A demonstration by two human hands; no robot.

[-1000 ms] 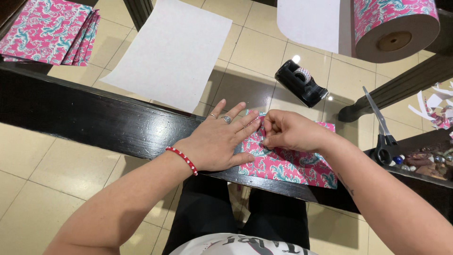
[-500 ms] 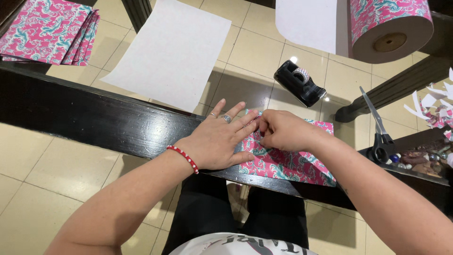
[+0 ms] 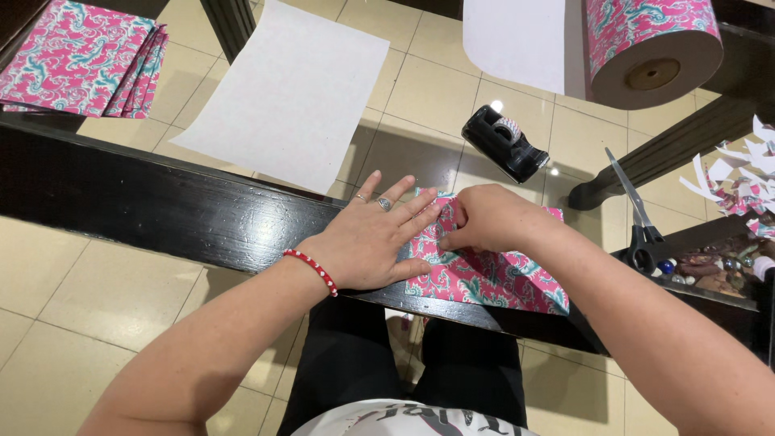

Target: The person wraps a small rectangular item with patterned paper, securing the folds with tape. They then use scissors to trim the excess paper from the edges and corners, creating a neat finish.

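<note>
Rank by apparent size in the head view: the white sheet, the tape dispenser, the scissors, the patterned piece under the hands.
1. White sheet, largest.
2. Patterned piece, though the left hand and right hand partly cover it.
3. Tape dispenser and scissors: too close to rank; scissors longer, dispenser bulkier.

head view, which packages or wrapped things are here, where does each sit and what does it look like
Small wrapped packet: flat rectangle, pink paper with teal swirls, on the dark table edge under the left hand and right hand.
Stack of packets: top left, flat rectangles, same pink and teal paper.
Paper roll: top right, pink and teal outside, brown core end.
No labels, signs or screens.
</note>
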